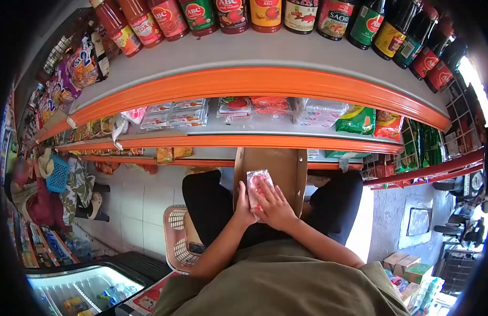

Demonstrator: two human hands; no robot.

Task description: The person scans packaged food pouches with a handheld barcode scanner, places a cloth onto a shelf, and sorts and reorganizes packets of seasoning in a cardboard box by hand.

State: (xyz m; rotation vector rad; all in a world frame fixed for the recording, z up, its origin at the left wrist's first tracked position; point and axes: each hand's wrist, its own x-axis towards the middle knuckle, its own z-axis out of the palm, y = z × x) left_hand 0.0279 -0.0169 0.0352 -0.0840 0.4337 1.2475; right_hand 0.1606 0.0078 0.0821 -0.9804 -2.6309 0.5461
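A clear plastic packet with pink and red contents [258, 178] is held up in front of my body, above an open brown cardboard box [275, 160]. My left hand [245, 208] grips the packet along its left side, the thumb along its edge. Across the packet's face lies my right hand [274, 205], its fingers stretched out and slightly spread, touching the plastic. The box rests between my knees and runs up to the lower shelf. What exactly the packet contains cannot be made out.
Sauce bottles [230, 16] line the upper shelf with its orange edge [254, 81]. Plastic-wrapped packs [175, 113] fill the shelf below. A beige basket [176, 237] stands by my left leg. Another person [38, 197] with a blue basket [58, 174] is at far left, near a glass-topped freezer [86, 284].
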